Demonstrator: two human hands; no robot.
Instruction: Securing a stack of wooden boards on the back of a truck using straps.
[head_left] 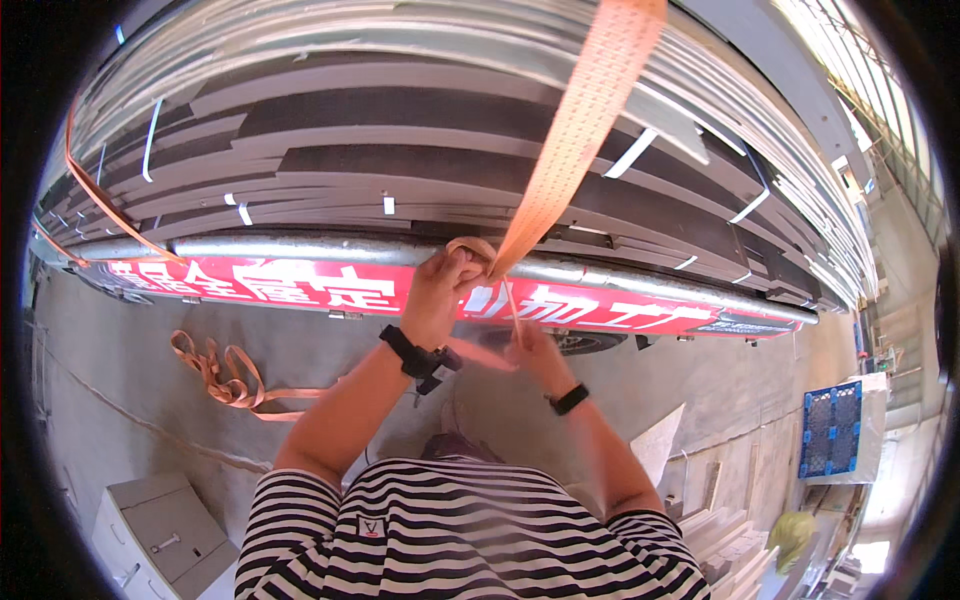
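An orange webbing strap [585,110] runs down over the stacked boards [380,115] to the metal side rail [330,248] of a truck bed. At the rail, my left hand [435,295] is closed round a bunched loop of this strap. Lower and to the right, my right hand [537,352] is closed on a narrow length of the strap stretching down from the rail. A blurred part of the webbing hangs between my hands. Fingers of both hands are partly hidden. Both wrists wear black bands.
A red printed panel [290,283] lies below the rail, with a wheel [590,343] under it. Loose orange strap [235,380] is heaped on the floor at left. A grey cabinet [165,535] stands lower left, a blue pallet [831,430] at right, and planks [725,545] lower right.
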